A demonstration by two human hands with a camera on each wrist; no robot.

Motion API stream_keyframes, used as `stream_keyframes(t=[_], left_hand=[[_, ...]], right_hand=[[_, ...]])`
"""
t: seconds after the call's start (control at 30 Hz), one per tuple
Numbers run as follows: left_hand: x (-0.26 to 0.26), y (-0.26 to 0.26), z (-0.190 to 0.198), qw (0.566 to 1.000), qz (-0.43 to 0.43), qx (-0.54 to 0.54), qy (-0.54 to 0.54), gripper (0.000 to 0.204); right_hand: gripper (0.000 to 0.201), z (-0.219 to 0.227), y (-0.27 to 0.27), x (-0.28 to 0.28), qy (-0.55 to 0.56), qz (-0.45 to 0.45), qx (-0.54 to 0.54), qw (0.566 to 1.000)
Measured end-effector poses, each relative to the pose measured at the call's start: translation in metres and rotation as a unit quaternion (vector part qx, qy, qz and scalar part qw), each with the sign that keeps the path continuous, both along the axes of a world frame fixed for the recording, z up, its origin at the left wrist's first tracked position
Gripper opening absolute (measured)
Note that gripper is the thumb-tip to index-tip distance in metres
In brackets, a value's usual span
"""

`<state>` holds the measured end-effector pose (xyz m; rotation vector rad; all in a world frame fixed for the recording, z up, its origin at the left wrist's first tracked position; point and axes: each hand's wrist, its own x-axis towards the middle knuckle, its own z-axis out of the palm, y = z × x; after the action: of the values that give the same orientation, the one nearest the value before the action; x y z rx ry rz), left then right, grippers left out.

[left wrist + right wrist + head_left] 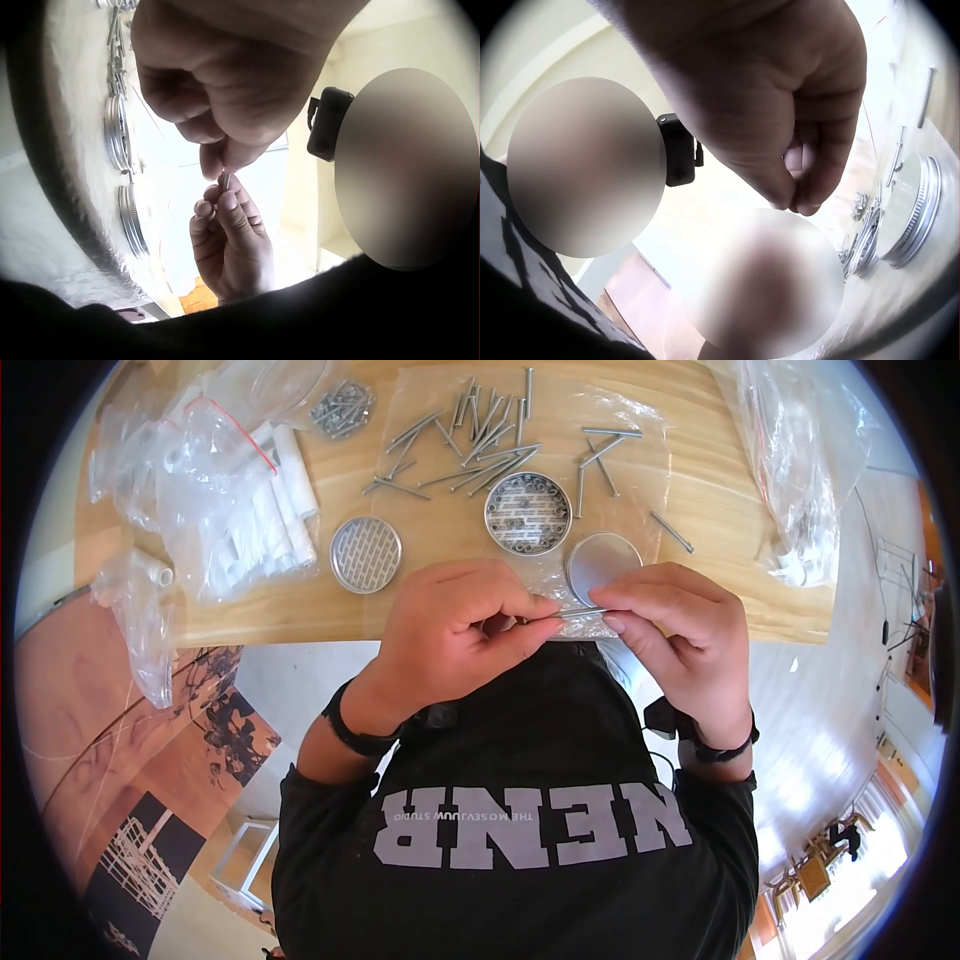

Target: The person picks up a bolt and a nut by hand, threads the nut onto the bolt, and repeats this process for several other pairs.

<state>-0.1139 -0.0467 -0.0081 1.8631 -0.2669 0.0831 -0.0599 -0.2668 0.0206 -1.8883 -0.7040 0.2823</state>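
Note:
Above the table's near edge, both hands meet at a thin silver bolt (582, 612). My left hand (450, 625) pinches one end between thumb and forefinger, and its fingertips hide that end. Thumb and fingers of my right hand (690, 630) pinch the other end. The left wrist view shows the bolt (226, 181) as a short shiny piece between the two sets of fingertips. Just beyond the hands are a round metal tin (528, 513) with several small nuts in it and a plain silver lid (603, 563).
Several loose bolts (490, 440) lie scattered on a clear plastic sheet. Left of the hands sits a round metal lid or dish (366, 555). A bag of small hardware (341, 410) lies farther back. Plastic bags with white tubes (260, 520) fill the left; another plastic bag (795, 470) lies right.

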Motion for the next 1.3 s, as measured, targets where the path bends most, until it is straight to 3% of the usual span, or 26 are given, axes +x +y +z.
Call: stream_keyframes(t=[0.33,0.4,0.63,0.7,0.93,1.13,1.3], left_hand=[[0.0,0.001,-0.005,1.0,-0.017,-0.021,-0.009,0.014],[0.0,0.002,-0.006,1.0,-0.017,-0.024,-0.009,0.014],[0.0,0.005,-0.006,0.999,-0.035,-0.031,0.0,0.013],[0.0,0.005,-0.006,0.999,-0.033,-0.035,-0.001,0.013],[-0.001,0.006,-0.006,0.999,-0.017,-0.04,0.0,0.013],[0.0,0.006,-0.008,0.999,-0.024,-0.042,-0.001,0.014],[0.0,0.005,-0.009,0.999,-0.021,-0.038,-0.001,0.013]], right_hand=[[0.02,-0.009,-0.006,0.004,0.077,0.02,0.036,0.996],[0.018,-0.012,-0.008,0.002,0.148,0.005,0.058,0.987],[0.014,-0.012,-0.006,-0.001,0.174,0.003,0.071,0.982],[0.013,-0.011,-0.004,-0.003,0.237,-0.015,0.105,0.966],[0.016,-0.015,-0.001,-0.006,0.268,-0.034,0.131,0.954],[0.018,-0.017,-0.004,-0.005,0.272,0.005,0.127,0.954],[0.019,-0.018,-0.002,-0.008,0.34,-0.032,0.142,0.929]])
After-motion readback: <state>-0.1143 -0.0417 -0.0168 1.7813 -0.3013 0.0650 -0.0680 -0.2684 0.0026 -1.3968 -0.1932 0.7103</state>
